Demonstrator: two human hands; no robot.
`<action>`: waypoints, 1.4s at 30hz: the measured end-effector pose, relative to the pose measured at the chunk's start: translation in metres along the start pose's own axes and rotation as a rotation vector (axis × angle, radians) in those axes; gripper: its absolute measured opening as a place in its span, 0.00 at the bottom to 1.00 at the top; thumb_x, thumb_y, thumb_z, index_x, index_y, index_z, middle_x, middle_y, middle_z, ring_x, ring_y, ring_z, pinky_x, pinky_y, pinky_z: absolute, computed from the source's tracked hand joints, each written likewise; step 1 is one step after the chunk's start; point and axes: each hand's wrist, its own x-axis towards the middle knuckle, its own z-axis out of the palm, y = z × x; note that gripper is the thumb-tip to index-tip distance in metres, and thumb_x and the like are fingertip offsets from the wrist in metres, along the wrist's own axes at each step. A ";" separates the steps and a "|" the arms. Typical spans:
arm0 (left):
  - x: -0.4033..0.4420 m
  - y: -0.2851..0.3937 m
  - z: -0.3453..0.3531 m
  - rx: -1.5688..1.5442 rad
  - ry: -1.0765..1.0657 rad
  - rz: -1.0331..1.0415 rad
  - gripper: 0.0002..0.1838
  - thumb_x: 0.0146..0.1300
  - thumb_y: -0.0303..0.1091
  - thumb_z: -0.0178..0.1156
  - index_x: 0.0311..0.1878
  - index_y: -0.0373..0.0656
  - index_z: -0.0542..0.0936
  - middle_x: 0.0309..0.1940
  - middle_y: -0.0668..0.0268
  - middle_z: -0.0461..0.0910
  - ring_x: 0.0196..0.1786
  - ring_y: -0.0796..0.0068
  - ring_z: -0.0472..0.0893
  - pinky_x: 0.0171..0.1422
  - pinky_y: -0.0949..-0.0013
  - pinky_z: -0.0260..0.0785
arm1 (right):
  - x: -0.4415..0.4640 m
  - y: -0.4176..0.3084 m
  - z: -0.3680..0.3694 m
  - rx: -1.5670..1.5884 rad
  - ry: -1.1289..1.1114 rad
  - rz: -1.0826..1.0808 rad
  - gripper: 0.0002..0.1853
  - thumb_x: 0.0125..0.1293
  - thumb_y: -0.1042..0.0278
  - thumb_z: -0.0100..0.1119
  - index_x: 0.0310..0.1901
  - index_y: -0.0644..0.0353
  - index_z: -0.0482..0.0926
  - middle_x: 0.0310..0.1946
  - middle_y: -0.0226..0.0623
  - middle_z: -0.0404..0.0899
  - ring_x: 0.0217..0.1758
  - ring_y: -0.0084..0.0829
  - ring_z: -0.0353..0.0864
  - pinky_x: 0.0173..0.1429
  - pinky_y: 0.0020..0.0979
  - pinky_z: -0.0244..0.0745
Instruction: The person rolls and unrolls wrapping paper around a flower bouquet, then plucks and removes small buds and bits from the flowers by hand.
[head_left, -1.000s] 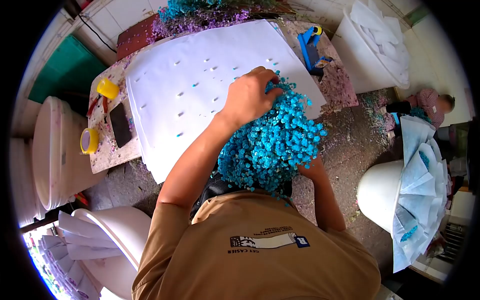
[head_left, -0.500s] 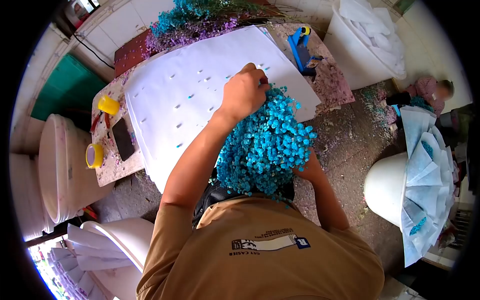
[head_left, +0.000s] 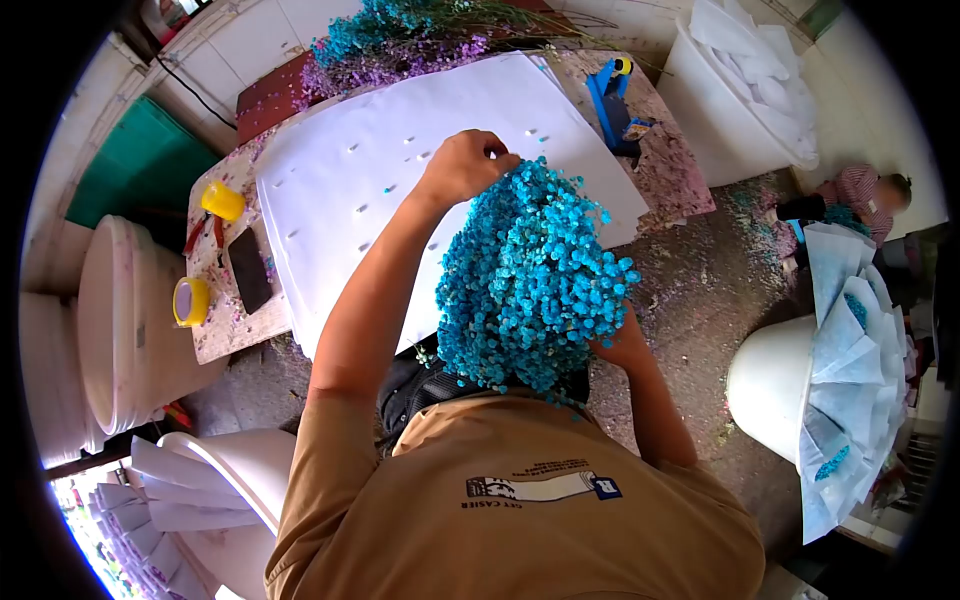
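Note:
A big bunch of small blue flowers hangs in front of my body, over the near edge of the white paper sheets. At the top left of the blooms, my left hand has its fingers curled in a pinch; what lies between the fingertips is too small to name. My right hand is at the lower right of the bunch, wrapped round it from below, with most of its fingers behind the blooms. Small white and blue bits lie scattered over the paper.
Yellow tape rolls, a dark phone and a blue tape dispenser lie on the table. Blue and purple flowers are behind. White tubs stand at both sides. A person is at the far right.
My left hand has moved left, from over the blooms to their upper left edge. The bunch has shifted slightly and stands taller at its top. My right hand stays at its lower right.

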 end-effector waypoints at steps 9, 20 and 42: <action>-0.040 -0.013 -0.016 -0.877 0.124 -0.154 0.09 0.70 0.35 0.56 0.40 0.39 0.76 0.27 0.65 0.75 0.24 0.82 0.62 0.26 0.74 0.53 | -0.006 0.014 -0.010 -0.191 -0.142 -0.033 0.26 0.58 0.65 0.67 0.60 0.59 0.77 0.61 0.44 0.77 0.62 0.45 0.76 0.67 0.43 0.70; -0.174 -0.054 0.021 -0.356 0.166 -0.168 0.11 0.61 0.32 0.67 0.41 0.35 0.84 0.30 0.62 0.81 0.34 0.73 0.78 0.43 0.67 0.72 | -0.018 0.033 -0.011 -0.225 -0.032 0.018 0.21 0.59 0.70 0.69 0.55 0.60 0.79 0.48 0.37 0.84 0.50 0.32 0.84 0.50 0.35 0.80; -0.214 -0.021 0.028 -0.185 0.087 0.026 0.08 0.56 0.22 0.68 0.40 0.36 0.84 0.32 0.64 0.76 0.33 0.77 0.72 0.38 0.71 0.66 | -0.026 0.048 -0.014 -0.078 -0.074 0.142 0.28 0.62 0.76 0.64 0.64 0.62 0.68 0.56 0.39 0.78 0.56 0.33 0.82 0.55 0.37 0.82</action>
